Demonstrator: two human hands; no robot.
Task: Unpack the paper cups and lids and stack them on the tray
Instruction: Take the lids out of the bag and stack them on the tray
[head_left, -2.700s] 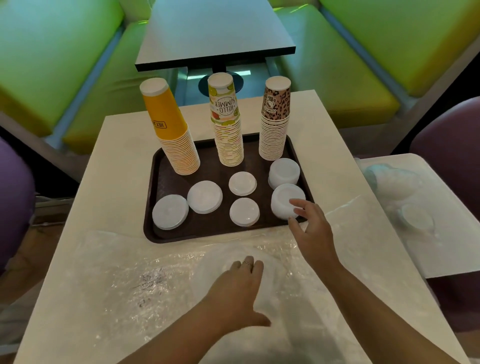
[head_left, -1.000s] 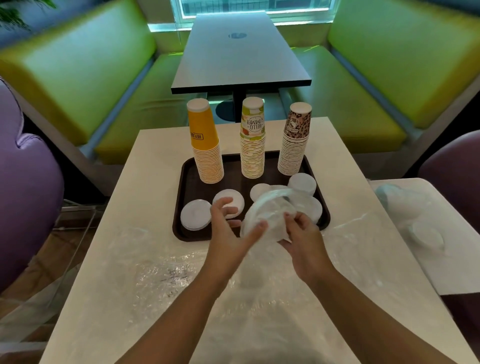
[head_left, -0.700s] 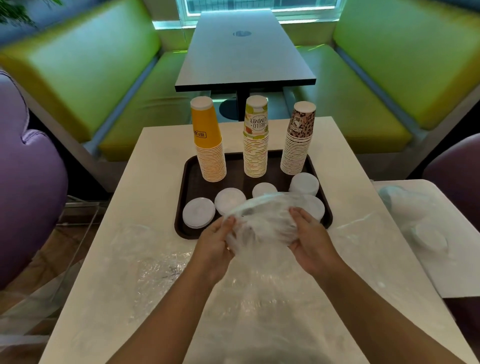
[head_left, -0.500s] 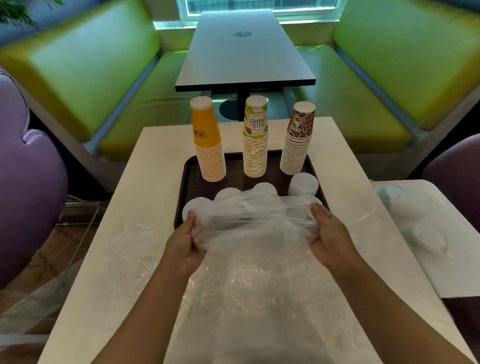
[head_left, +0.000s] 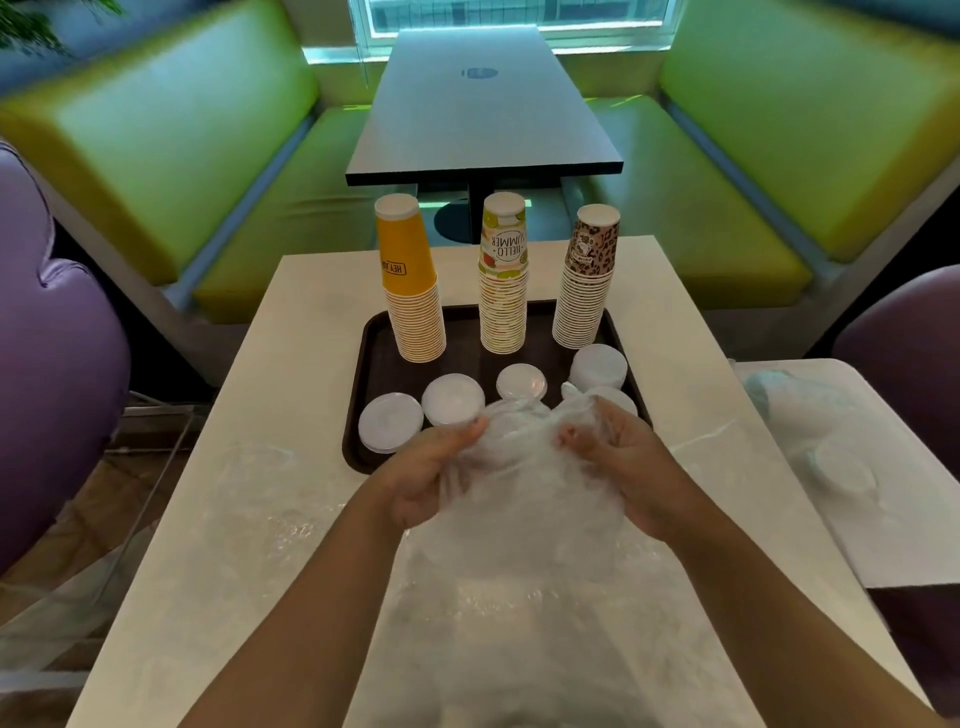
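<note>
Fingers (head_left: 470, 431) of both hands are being curled into the clear plastic bag (head_left: 524, 483), gathered just in front of the tray (head_left: 363, 364); thin, light, slippery film, likely best pinched at bunched folds.

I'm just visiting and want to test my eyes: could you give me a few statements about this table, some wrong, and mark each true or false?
1. Three stacks of paper cups stand on the tray. True.
2. The yellow cup stack is the rightmost. False: it is leftmost; the leopard-print stack is rightmost.
3. Both hands grip a clear plastic bag. True: left hand, right hand.
4. The cups stand mouth up. False: they stand upside down.
5. The white lids lie behind the cups. False: nearer the person.
</note>
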